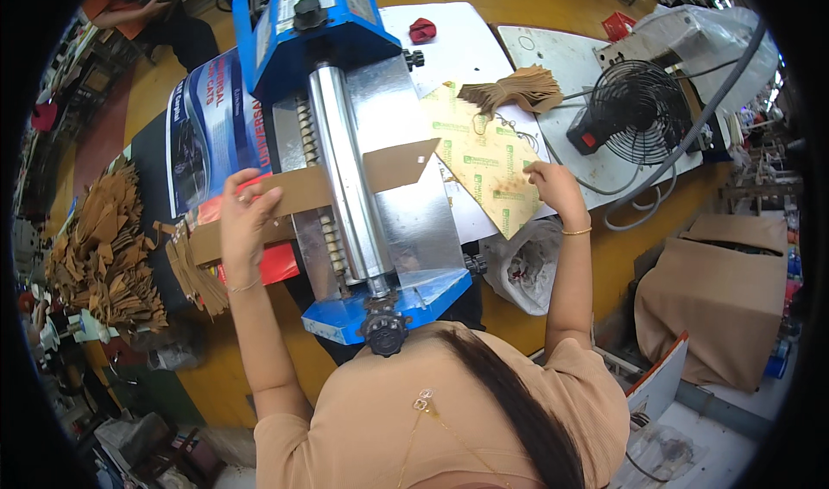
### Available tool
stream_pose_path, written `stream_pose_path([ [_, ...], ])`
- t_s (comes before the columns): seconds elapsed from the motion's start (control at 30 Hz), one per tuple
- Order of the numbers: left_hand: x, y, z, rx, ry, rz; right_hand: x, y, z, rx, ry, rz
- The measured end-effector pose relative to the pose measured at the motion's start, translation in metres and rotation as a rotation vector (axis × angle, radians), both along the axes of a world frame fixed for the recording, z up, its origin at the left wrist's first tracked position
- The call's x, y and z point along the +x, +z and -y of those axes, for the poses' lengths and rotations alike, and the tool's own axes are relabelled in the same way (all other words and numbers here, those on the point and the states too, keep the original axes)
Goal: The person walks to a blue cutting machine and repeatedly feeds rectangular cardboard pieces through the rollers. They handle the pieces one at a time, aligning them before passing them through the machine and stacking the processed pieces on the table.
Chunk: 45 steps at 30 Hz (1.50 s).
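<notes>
Left hand: the left hand point(244, 217) lay flat on the left end of a long brown cardboard strip point(298, 191), fingers spread and pressing down on it, not curled round it.
Right hand: the right hand point(554, 189) rested at the right edge of a tan printed cardboard sheet point(480, 163), fingers bent loosely on its edge; whether they pinched it could not be told.
Cardboard strip: it ran crosswise through a blue and silver roller machine point(345, 144), passing under the shiny steel roller point(344, 170), its right end with a slanted cut sticking out over the machine's grey metal plate point(423, 217).
Machine: it stood on the bench's middle, a black knob point(385, 332) at its near end, just in front of the person's chest.
Printed sheet: it lay to the right of the machine on a white board point(458, 44), near the bench's right edge.
Bundle: a tied bundle of brown paper pieces point(518, 88) sat at the sheet's far corner.
Fan: a small black wire-caged fan point(635, 109) stood further right, well apart from the right hand.
Left side: a heap of brown cardboard cut-outs point(104, 247) lay at the left, beside a blue printed poster point(207, 126).
Below right: a white plastic bag point(522, 265) hung beneath the right forearm.
</notes>
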<state>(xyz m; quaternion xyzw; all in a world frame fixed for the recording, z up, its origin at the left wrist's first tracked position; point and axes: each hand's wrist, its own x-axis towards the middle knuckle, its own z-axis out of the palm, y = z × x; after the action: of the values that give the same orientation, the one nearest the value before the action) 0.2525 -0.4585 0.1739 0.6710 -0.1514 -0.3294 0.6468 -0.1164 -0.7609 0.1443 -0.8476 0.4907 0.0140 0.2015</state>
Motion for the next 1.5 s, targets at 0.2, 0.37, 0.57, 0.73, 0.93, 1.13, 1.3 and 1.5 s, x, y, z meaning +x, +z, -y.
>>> stream_pose_path([
  [0.2,0.014,0.023,-0.025,-0.040,0.070,0.032,0.000,-0.024,0.020,0.028,-0.053,0.002],
  [0.37,0.015,0.037,-0.042,-0.096,0.174,0.074,0.056,-0.063,0.032,-0.176,-0.082,0.350],
  [0.57,0.022,0.046,-0.065,-0.126,0.253,0.110,0.101,-0.103,0.035,-0.310,-0.344,0.246],
  [0.73,0.026,0.061,-0.084,-0.167,0.329,0.160,0.087,-0.111,0.046,-0.216,-0.262,0.430],
  [0.93,0.028,0.107,-0.098,-0.167,0.393,0.351,0.057,-0.086,0.047,0.033,-0.249,0.556],
  [1.13,0.035,0.128,-0.097,0.036,0.247,0.525,0.043,-0.066,0.033,0.132,-0.160,0.637],
  [1.3,0.037,0.121,-0.090,0.074,0.229,0.546,0.035,-0.048,0.016,0.227,-0.107,0.632],
  [1.5,0.063,0.061,-0.121,-0.026,0.248,0.419,0.031,-0.041,0.015,0.271,-0.140,0.543],
])
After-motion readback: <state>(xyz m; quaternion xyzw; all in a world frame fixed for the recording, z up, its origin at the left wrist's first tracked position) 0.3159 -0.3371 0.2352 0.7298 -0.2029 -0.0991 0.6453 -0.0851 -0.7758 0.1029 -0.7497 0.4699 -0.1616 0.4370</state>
